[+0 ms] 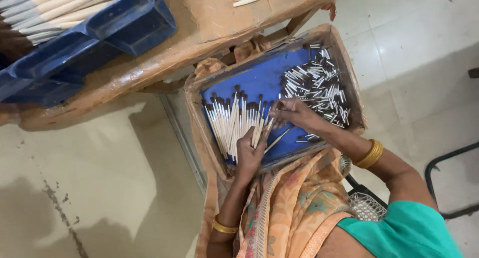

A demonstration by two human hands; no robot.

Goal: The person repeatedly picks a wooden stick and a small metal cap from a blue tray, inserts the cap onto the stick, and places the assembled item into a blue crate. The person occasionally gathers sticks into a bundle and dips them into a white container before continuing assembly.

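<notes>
Sorting: left hand point(249, 150) grips aligned brushes point(232, 123) in blue tray point(259, 78).
Remaining: right hand point(292, 113) pinches one; loose pile point(319, 86) beside fan unsorted.

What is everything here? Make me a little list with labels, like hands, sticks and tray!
Left hand: holds a bunch of thin white sticks with dark tips
Right hand: fingers on the stick tips, beside the loose pile
Neat row of sticks: lies side by side, tips up
Loose pile of sticks: jumbled at the tray's right end
Tray: blue inside, brown rim, on the lap
Bangles: gold
Blue crate: on wooden bench, holds more sticks
</notes>
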